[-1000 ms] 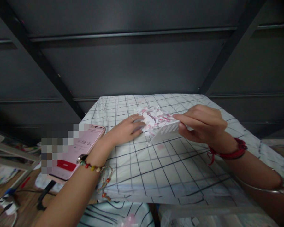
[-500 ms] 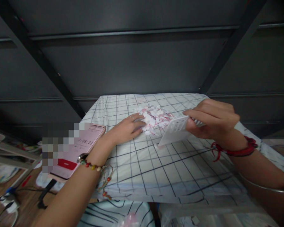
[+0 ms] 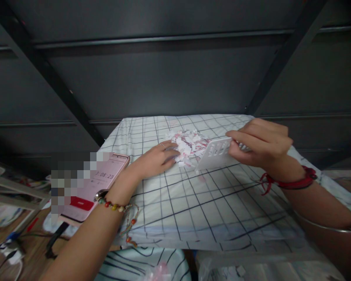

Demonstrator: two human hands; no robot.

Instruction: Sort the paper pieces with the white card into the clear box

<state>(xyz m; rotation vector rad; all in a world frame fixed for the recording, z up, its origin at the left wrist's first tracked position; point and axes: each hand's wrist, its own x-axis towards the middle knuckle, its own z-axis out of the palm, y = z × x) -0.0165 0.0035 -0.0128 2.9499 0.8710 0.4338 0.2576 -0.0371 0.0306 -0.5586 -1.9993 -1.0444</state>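
Observation:
A heap of torn paper scraps (image 3: 188, 144), white with pink and red bits, lies on the white checked cloth of the table. My left hand (image 3: 155, 160) rests palm down at the heap's left side, its fingers spread and touching the scraps. Pinched by its upper right edge in my right hand (image 3: 260, 142) is a thin white plastic plate with rows of slots (image 3: 213, 156). The plate stands tilted on edge against the right side of the heap, its lower edge at the cloth. My right fingers hide its far corner.
A pink phone (image 3: 96, 187) showing a timer stands at the table's left edge beside my left forearm. Dark panels (image 3: 152, 78) rise behind the table. Below the front edge are a striped stool (image 3: 128, 263) and clear plastic (image 3: 236, 269). Cables and a white plug (image 3: 14, 251) lie at lower left.
The slotted plate and my right hand have shifted slightly away from me and left, closer against the paper heap. My left hand stays in place.

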